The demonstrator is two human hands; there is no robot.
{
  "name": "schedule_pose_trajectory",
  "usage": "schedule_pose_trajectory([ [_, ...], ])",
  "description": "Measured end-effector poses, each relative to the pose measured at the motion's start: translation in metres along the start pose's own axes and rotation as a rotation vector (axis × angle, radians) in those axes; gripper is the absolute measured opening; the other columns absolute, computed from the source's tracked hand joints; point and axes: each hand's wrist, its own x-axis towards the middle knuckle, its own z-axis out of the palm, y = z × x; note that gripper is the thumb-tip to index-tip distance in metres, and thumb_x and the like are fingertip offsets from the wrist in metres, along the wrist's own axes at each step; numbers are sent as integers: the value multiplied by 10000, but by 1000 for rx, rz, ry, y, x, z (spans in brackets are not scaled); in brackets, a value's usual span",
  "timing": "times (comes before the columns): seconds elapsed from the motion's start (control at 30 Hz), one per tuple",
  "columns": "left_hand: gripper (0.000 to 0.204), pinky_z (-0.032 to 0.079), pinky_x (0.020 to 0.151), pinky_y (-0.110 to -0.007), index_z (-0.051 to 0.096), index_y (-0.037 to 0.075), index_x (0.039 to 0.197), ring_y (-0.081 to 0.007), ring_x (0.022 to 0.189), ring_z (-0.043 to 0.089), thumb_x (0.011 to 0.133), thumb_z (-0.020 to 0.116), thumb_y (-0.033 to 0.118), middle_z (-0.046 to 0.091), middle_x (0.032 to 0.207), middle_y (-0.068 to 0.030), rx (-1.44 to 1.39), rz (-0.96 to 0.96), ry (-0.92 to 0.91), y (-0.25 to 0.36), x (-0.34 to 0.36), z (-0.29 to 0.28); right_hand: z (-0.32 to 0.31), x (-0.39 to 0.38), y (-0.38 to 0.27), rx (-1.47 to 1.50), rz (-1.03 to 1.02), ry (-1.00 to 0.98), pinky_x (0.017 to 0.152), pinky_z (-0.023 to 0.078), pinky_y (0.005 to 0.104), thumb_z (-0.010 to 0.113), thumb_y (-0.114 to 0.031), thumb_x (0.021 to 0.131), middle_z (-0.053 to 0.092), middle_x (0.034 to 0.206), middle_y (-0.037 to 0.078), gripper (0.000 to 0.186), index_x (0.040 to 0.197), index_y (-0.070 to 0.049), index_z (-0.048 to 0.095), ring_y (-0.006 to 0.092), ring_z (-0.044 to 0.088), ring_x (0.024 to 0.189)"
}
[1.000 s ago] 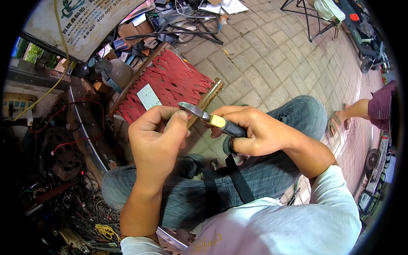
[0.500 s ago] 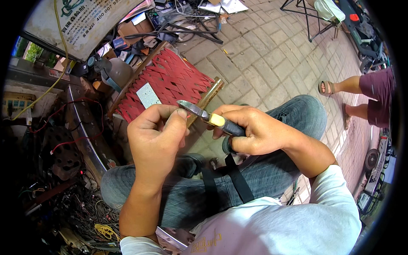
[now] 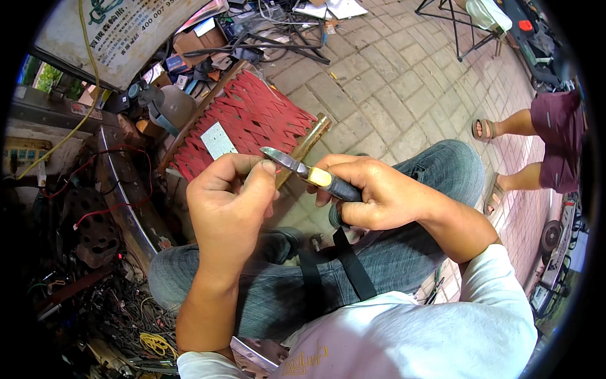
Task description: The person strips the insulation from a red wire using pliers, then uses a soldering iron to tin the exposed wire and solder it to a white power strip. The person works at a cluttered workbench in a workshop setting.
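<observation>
My left hand is closed in a pinch on a thin red piece, probably a wire, mostly hidden by its fingertips. My right hand grips pliers with black and yellow handles, their metal head just above my left thumb and forefinger. Both hands are above my jean-clad lap. Beyond them stands a stool with a red woven seat, a pale speckled card lying on it.
At left are a signboard, a metal rail, red wires and tangled cables. Cluttered boxes and tubes lie at top. A person's legs in sandals are at right, with a folding frame behind and a wheeled item nearby.
My hands and the pliers have shifted very slightly left. At right, the other person's legs and feet have moved, with more of both legs now showing.
</observation>
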Motion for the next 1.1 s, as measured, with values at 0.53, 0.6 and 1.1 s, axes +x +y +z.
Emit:
schedule_pose_trajectory([
  [0.53, 97, 375, 431, -189, 631, -27, 808, -47, 468, 484, 837, 639, 65, 591, 607, -31, -10, 4, -11, 1, 0, 0, 7, 0, 1, -4, 57, 65, 737, 464, 360, 543, -13, 653, 574, 840, 150, 261, 903, 49, 582, 298, 586, 794],
  [0.6, 95, 372, 429, -190, 629, -25, 807, -48, 466, 483, 838, 637, 65, 590, 606, -31, -16, 5, -16, -1, 2, -1, 9, 1, 1, -16, 22, 98, 709, 465, 364, 614, -60, 672, 576, 809, 143, 235, 880, 45, 587, 296, 587, 763],
  [1.1, 98, 367, 429, -190, 619, -19, 812, -51, 468, 484, 845, 628, 72, 585, 605, -32, -23, -32, -36, -3, 3, -3, 4, 5, 3, -105, 46, 31, 729, 481, 413, 685, -252, 820, 625, 877, 214, 342, 970, 47, 618, 385, 608, 834],
])
